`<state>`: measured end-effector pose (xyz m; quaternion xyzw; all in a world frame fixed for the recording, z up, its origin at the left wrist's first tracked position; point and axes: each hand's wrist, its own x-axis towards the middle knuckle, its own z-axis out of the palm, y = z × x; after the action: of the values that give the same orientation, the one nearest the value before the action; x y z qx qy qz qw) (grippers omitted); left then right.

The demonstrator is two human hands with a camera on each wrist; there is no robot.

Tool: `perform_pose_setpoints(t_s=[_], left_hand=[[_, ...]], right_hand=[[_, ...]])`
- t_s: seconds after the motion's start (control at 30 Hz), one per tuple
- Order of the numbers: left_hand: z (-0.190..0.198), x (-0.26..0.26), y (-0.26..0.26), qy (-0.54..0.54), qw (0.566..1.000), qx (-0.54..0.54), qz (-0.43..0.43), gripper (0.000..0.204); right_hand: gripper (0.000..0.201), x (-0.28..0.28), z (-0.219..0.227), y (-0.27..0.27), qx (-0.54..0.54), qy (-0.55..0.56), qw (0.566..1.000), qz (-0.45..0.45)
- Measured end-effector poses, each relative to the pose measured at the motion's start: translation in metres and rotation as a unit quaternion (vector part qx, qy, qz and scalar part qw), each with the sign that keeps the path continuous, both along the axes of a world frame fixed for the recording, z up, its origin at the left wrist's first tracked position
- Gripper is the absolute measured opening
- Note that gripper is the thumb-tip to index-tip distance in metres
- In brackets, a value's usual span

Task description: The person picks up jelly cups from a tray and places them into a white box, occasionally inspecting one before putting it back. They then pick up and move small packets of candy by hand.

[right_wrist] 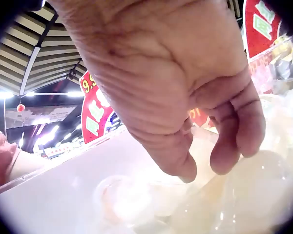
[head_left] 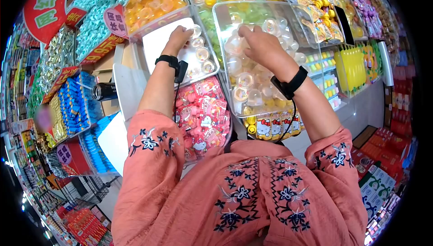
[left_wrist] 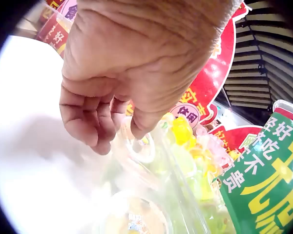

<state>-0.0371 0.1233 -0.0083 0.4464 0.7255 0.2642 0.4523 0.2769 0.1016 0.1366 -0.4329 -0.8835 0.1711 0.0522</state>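
In the head view my left hand (head_left: 179, 37) is at the far right side of a white-bottomed clear bin (head_left: 155, 50). Its thumb and fingers pinch a small clear jelly cup (left_wrist: 140, 147), at the end of a row of similar cups (head_left: 202, 54) along the bin's right wall. My right hand (head_left: 264, 47) reaches into the neighbouring clear bin (head_left: 219, 18), heaped with pale jelly cups (head_left: 247, 81). In the right wrist view its fingers point down, with fingertips right at a rounded pale cup (right_wrist: 259, 190); thumb and fingers stand apart.
Orange jelly cups (head_left: 155, 0) fill a bin behind the left one. Pink candy packets (head_left: 203, 115) and yellow cartoon-cat packets (head_left: 275, 126) lie nearer the body. Blue-wrapped sweets (head_left: 74, 101) are at left; a yellow tray (head_left: 352, 68) is at right.
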Motion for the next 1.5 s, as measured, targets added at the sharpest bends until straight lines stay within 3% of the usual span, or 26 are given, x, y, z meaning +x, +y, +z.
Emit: perform_pose_setpoints(t_s=[0.13, 0.33, 0.43, 0.53, 0.63, 0.83, 0.97, 1.13, 1.23, 1.3, 1.37, 1.4, 1.5], left_hand=[[0.013, 0.010, -0.011, -0.020, 1.000, -0.022, 0.006, 0.059], [0.017, 0.014, -0.026, -0.066, 0.997, -0.045, -0.024, 0.075], [0.009, 0.018, -0.026, -0.051, 0.997, -0.043, -0.026, 0.075], [0.003, 0.020, -0.024, -0.042, 0.999, -0.023, -0.019, 0.073], [-0.005, 0.019, -0.023, -0.050, 0.999, 0.002, -0.015, 0.073], [-0.019, 0.021, -0.023, 0.015, 0.997, 0.063, 0.034, 0.081], [-0.022, 0.019, -0.023, 0.008, 0.998, 0.052, 0.026, 0.087], [0.003, 0.016, -0.031, 0.029, 0.999, 0.008, 0.031, 0.084], [0.021, 0.001, -0.025, 0.066, 0.994, 0.050, 0.077, 0.071], [0.055, 0.001, -0.031, -0.015, 0.985, 0.155, 0.073, 0.055], [0.124, 0.030, -0.054, -0.070, 0.975, 0.205, 0.040, 0.045], [0.154, 0.044, -0.066, -0.089, 0.971, 0.221, -0.023, 0.042], [0.186, 0.077, -0.091, -0.144, 0.928, 0.263, -0.221, 0.046]], right_hand=[[0.039, 0.004, -0.007, 0.002, 0.031, 0.011, 0.999, 0.010], [0.044, 0.013, -0.002, 0.010, -0.004, 0.068, 0.995, -0.075], [0.042, 0.022, -0.002, 0.015, -0.077, 0.143, 0.979, -0.120], [0.039, 0.028, 0.017, 0.005, -0.204, 0.225, 0.936, -0.180], [0.040, 0.036, 0.022, -0.001, -0.249, 0.270, 0.906, -0.211], [0.045, 0.043, 0.030, -0.013, -0.337, 0.356, 0.842, -0.224], [0.040, 0.044, 0.036, -0.025, -0.418, 0.446, 0.764, -0.207], [0.037, 0.041, 0.039, -0.044, -0.473, 0.516, 0.688, -0.194], [0.032, 0.041, 0.037, -0.053, -0.498, 0.536, 0.657, -0.181], [0.029, 0.038, 0.035, -0.058, -0.508, 0.556, 0.634, -0.175], [0.026, 0.033, 0.032, -0.059, -0.520, 0.569, 0.616, -0.162], [0.025, 0.031, 0.030, -0.058, -0.528, 0.572, 0.609, -0.153], [0.024, 0.024, 0.031, -0.056, -0.546, 0.582, 0.590, -0.125]])
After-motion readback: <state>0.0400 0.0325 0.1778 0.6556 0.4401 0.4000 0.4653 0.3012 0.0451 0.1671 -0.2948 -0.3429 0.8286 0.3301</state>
